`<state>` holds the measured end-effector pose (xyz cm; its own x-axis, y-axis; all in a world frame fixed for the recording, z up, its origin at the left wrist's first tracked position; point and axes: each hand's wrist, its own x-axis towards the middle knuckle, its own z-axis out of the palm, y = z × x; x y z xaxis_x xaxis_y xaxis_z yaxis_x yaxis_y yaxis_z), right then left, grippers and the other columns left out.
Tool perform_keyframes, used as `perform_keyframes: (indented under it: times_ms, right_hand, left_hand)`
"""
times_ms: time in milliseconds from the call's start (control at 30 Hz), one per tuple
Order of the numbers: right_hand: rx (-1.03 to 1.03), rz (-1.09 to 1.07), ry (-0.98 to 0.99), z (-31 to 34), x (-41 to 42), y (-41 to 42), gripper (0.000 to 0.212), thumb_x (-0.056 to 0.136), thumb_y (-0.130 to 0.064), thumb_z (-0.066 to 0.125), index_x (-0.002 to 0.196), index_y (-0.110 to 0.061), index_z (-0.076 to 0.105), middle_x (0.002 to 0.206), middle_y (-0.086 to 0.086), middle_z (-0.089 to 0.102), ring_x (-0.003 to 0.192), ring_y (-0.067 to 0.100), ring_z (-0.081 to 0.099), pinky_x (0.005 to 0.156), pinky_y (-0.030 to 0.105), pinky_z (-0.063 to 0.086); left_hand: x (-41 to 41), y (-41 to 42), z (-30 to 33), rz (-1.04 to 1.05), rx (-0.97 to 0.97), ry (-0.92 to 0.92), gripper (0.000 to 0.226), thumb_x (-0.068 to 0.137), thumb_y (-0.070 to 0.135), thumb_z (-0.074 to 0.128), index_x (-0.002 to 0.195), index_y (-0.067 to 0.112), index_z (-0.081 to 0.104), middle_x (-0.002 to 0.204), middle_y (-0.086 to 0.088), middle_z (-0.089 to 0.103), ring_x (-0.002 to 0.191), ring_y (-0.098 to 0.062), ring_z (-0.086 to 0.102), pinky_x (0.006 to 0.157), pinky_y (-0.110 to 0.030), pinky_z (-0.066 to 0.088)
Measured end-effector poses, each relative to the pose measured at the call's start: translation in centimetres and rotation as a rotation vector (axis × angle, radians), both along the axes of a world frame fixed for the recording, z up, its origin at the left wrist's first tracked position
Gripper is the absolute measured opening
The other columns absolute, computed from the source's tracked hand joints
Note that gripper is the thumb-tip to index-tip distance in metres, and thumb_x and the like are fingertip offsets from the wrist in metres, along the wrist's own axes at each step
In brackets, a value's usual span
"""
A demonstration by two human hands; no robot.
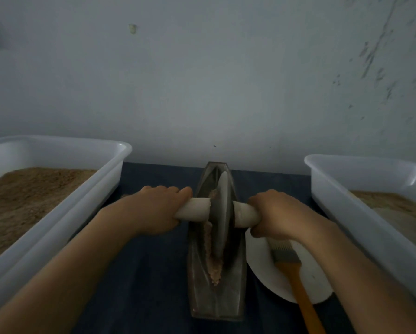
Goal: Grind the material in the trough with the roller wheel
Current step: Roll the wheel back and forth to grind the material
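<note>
A long dark metal trough (236, 283) lies lengthwise in front of me on the dark blue cloth. A grey disc-shaped roller wheel (222, 213) stands upright in its groove, around the middle of the trough. A pale axle handle (197, 209) sticks out on each side of the wheel. My left hand (157, 209) grips the left handle and my right hand (278, 213) grips the right handle. Pinkish-brown ground material (214, 268) lies along the groove, mostly on the near side of the wheel.
A white plastic tub (64, 206) with brown powder stands at the left. Another white tub (361, 203) with paler powder stands at the right. A white plate (265, 273) beside the trough carries a brush with an orange handle (303, 300). A grey wall rises just behind.
</note>
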<state>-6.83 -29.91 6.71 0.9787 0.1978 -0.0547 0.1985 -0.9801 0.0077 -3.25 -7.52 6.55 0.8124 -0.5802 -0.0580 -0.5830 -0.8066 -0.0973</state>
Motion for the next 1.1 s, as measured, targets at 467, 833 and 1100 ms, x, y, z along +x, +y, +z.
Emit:
perform_keyframes:
  times_ms: [467, 833, 1100]
  right_hand:
    - [0.029, -0.049, -0.099, -1.3, 1.5, -0.3, 0.02, 0.081, -0.03, 0.066, 0.098, -0.022, 0.058, 0.094, -0.003, 0.064, 0.077, 0.012, 0.055, 0.054, 0.02, 0.034]
    - [0.012, -0.051, -0.323, -1.9, 1.8, -0.1, 0.013, 0.086, -0.026, 0.058, 0.098, -0.02, 0.055, 0.096, -0.001, 0.062, 0.082, 0.015, 0.055, 0.055, 0.023, 0.025]
    - [-0.013, 0.006, 0.141, 0.7, -1.4, 0.1, 0.012, 0.075, -0.024, 0.068, 0.08, -0.019, 0.059, 0.068, -0.008, 0.053, 0.057, 0.003, 0.049, 0.047, 0.016, 0.037]
  left_hand:
    - [1.0, -0.5, -0.9, 0.041, -0.025, -0.173, 0.037, 0.091, 0.034, 0.049, 0.123, 0.024, 0.032, 0.121, 0.001, 0.045, 0.109, -0.02, 0.046, 0.088, -0.035, 0.033]
    - [2.1, -0.5, -2.6, 0.026, -0.166, -0.368, 0.04, 0.089, 0.034, 0.052, 0.123, 0.027, 0.032, 0.12, 0.004, 0.045, 0.107, -0.016, 0.045, 0.089, -0.032, 0.032]
    - [-1.2, 0.1, 1.1, -0.038, 0.08, 0.084, 0.037, 0.092, 0.034, 0.05, 0.122, 0.026, 0.029, 0.116, 0.003, 0.048, 0.102, -0.016, 0.05, 0.085, -0.03, 0.038]
